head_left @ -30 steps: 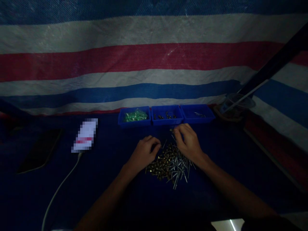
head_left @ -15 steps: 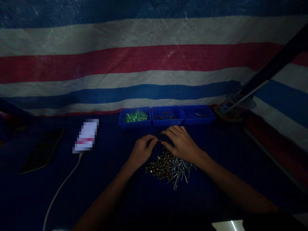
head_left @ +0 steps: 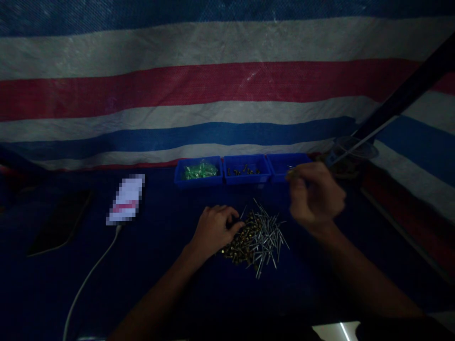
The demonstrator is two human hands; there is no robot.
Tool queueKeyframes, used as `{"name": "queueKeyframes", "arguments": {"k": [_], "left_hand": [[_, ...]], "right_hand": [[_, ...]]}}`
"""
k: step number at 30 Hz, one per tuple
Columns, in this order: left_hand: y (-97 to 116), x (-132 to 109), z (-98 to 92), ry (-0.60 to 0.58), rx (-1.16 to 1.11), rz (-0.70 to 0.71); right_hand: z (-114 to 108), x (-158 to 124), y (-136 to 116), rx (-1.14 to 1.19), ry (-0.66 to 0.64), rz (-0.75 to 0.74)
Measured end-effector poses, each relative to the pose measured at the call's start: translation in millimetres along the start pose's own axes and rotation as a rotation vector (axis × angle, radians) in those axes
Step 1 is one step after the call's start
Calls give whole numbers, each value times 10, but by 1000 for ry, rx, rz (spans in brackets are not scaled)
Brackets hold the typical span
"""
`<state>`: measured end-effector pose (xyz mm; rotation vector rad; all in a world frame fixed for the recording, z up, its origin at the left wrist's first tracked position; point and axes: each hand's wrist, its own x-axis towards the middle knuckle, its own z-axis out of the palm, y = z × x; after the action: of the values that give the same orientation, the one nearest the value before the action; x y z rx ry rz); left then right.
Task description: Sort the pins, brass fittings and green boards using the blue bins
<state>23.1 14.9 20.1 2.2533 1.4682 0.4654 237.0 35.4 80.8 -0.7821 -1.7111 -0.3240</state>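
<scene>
A mixed pile holds small brass-coloured pieces [head_left: 239, 248] and thin silver nail-like pins [head_left: 268, 237]. At its upper left edge is my left hand [head_left: 213, 230], fingers curved, with a gap between thumb and forefinger. My right hand [head_left: 317, 194] is raised in front of the right blue bin [head_left: 279, 177], its thumb and forefinger pinched together. A small yellowish spot shows at those fingertips, too blurred to name. Several brass-coloured pieces lie in the middle blue bin [head_left: 248, 179]. Green plastic-looking bits [head_left: 201, 170] fill much of the left blue bin [head_left: 199, 181].
On the left lie a lit phone [head_left: 126, 199] with a white cable [head_left: 90, 279] and a dark phone [head_left: 60, 222]. A clear plastic cup [head_left: 357, 148] stands at the back right, by a slanting dark pole [head_left: 401, 97]. Striped sheeting [head_left: 213, 83] hangs behind.
My hands have parted. The right one moved right, away from above the pile to the right bin. The left one came down slightly to the pile's edge, its pinch loosened.
</scene>
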Motion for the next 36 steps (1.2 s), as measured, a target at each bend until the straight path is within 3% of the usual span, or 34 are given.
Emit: {"name": "queueKeyframes", "arguments": {"k": [2, 3, 5, 7, 9, 10, 18, 21, 24, 27, 30, 33, 36], "left_hand": [[1, -11, 3, -50, 60, 2], [2, -16, 6, -71, 69, 1], [8, -25, 14, -89, 82, -2], [18, -33, 23, -77, 97, -7], [28, -39, 34, -50, 107, -15], [32, -42, 42, -37, 107, -17], [83, -43, 118, 43, 128, -41], [64, -15, 80, 46, 45, -81], [13, 23, 7, 15, -219, -97], [-14, 46, -50, -25, -497, -90], [0, 45, -78, -31, -575, -91], [-10, 31, -104, -22, -483, -49], [-102, 18, -134, 12, -260, 46]], "right_hand": [[-69, 178, 80, -81, 213, 9], [-73, 252, 108, -160, 239, 35], [-22, 336, 141, -347, 85, 97], [73, 310, 147, -461, -219, 143], [156, 181, 139, -471, -458, 205], [179, 91, 134, -452, -510, 244], [160, -551, 59, -146, -575, 430], [238, -638, -69, -3, -715, 336], [295, -657, -197, 91, -803, 216], [303, -643, -265, 82, -771, 154], [293, -608, -274, 29, -720, 122], [256, -536, -258, 4, -607, 160], [126, -407, -255, 59, -359, 218]]}}
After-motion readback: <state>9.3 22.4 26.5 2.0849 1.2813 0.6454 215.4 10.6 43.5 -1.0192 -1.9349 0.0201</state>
